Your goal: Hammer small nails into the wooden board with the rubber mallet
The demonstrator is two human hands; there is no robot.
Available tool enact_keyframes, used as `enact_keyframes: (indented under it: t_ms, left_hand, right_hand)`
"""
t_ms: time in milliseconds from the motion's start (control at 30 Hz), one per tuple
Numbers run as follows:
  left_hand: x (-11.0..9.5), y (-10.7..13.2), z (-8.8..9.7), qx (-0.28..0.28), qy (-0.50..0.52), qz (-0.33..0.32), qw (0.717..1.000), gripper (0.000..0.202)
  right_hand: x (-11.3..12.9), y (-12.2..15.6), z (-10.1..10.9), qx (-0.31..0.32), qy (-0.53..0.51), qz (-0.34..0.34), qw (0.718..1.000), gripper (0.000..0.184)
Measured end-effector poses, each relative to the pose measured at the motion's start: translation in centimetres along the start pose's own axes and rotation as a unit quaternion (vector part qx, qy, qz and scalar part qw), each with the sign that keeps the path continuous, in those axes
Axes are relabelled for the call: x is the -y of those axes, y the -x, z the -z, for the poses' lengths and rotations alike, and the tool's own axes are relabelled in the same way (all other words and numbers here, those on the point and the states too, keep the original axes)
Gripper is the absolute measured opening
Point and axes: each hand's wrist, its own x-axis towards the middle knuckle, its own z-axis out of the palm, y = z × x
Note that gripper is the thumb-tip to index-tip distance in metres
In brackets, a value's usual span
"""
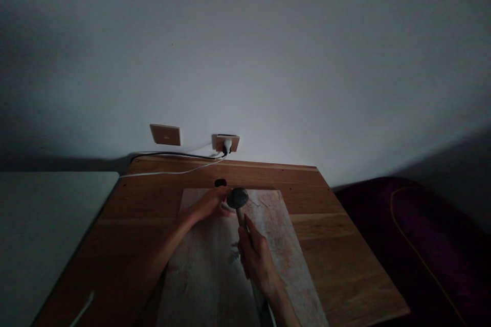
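Note:
My right hand (255, 253) is wrapped round the light handle of a mallet (238, 198). Its dark, rounded head is raised over the far part of a worn, pale board (207, 265). Just left of the mallet head is my left hand (213, 203), its fingers bent together near the board's far edge. The head covers part of those fingertips, so whatever they pinch is hidden. A few thin, nail-like pieces (258, 204) show on the board right of the head. Small greyish bits (235, 253) lie beside my right hand, too dim to name.
The board rests on a wooden table (337, 245) against a white wall. Behind it are a wall socket (227, 143) with plugs, a wall plate (165, 134), and white and black cables (172, 172). A white surface (49, 235) is at left, dark purple upholstery (414, 245) at right.

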Motion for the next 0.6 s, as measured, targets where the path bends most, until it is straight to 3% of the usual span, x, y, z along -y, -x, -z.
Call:
enact_keyframes:
  t_ms: [367,600]
  left_hand:
    - [0.58,-0.12,-0.25,-0.01,-0.067,-0.014,0.998,0.065]
    - [0.36,-0.01,-0.16,0.0,-0.105,-0.027,0.994,0.047]
  right_hand:
    - [-0.91,-0.25,-0.6,-0.012,0.001,-0.004,1.0,0.071]
    - [-0.82,-0.09,-0.27,-0.006,0.022,-0.008,1.0,0.076]
